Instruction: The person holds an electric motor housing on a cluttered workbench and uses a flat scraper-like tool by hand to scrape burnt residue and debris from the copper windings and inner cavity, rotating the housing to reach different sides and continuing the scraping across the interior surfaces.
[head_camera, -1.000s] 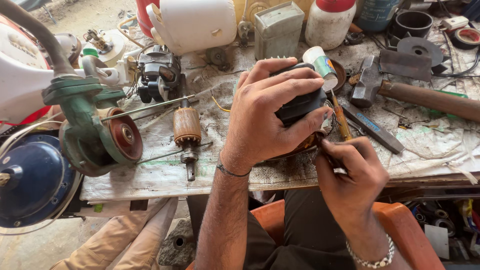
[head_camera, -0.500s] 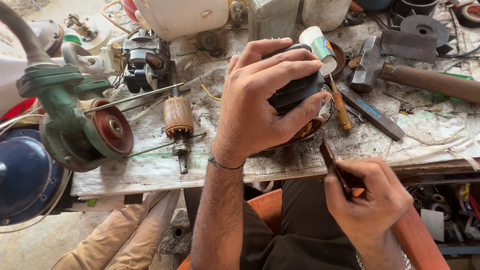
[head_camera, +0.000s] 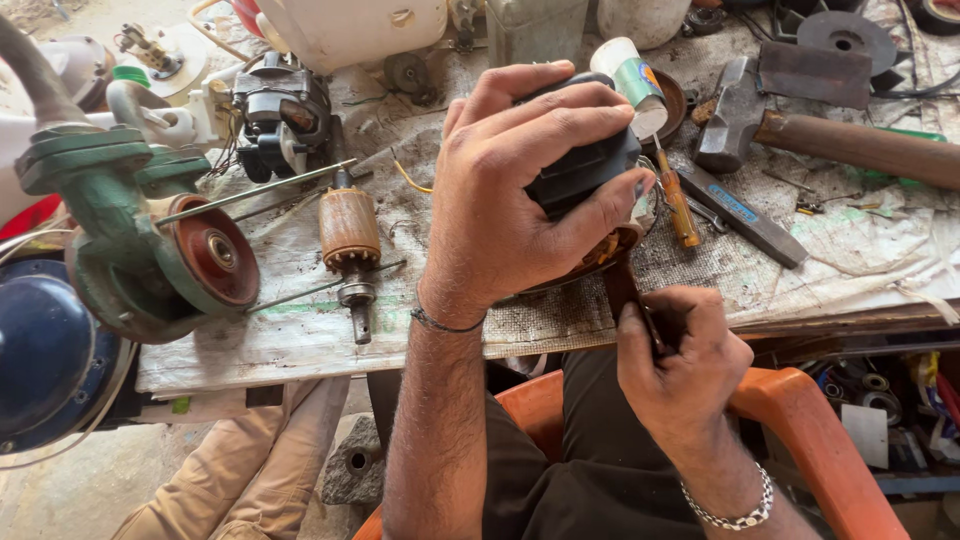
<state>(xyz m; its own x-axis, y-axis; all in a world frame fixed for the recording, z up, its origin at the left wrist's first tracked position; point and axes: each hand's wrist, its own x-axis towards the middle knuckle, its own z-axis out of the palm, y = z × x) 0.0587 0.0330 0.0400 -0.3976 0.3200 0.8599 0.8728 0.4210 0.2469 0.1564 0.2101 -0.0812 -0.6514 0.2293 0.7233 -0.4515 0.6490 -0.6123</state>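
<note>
My left hand (head_camera: 520, 190) grips a black motor housing (head_camera: 585, 170) from above, with copper windings (head_camera: 600, 250) showing under its lower edge. It is held just over the near edge of the workbench (head_camera: 300, 330). My right hand (head_camera: 680, 360) is below it, closed around a dark, slim tool handle (head_camera: 622, 290) whose upper end reaches the underside of the housing. The tool's tip is hidden.
On the bench lie a copper-wound rotor (head_camera: 350, 240), long steel rods (head_camera: 255, 190), a green pump (head_camera: 140, 240), a black motor (head_camera: 283, 110), a small yellow screwdriver (head_camera: 678, 205), a hammer (head_camera: 790, 130) and a flat file (head_camera: 740, 212). An orange chair (head_camera: 820, 440) is beneath me.
My right hand has risen from near my lap toward the housing, bringing the tool's end up against its underside. The left hand keeps its hold on the housing.
</note>
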